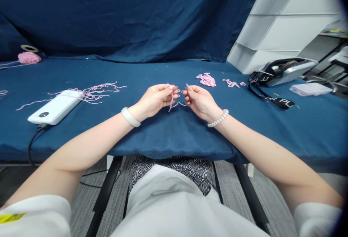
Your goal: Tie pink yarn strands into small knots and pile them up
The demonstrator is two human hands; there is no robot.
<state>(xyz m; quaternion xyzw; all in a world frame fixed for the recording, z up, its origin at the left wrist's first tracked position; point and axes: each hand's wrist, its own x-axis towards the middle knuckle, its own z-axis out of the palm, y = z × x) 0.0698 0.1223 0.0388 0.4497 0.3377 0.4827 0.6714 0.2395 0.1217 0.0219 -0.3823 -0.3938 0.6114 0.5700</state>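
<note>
A thin piece of pink yarn [178, 103] sags between my two hands above the blue-covered table [168, 135]. My left hand [159, 99] pinches it between thumb and fingers, and a strand hangs down from there. The other end is in the fingertips of my right hand [199, 101], closed in a pinch. Beyond my right hand lies a heap of small pink yarn pieces [206, 80], with a smaller group of pieces [231, 83] to its right. Left of my left hand, loose cut strands of pink yarn [100, 92] lie partly over a white power bank [57, 108].
A black cable [32, 139] runs from the power bank over the table edge. A pink yarn ball [29, 58] and a tape roll [29, 48] are at the far left. At the right lie a black lettered strap [272, 97], a bag [288, 70] and a flat white box [311, 88].
</note>
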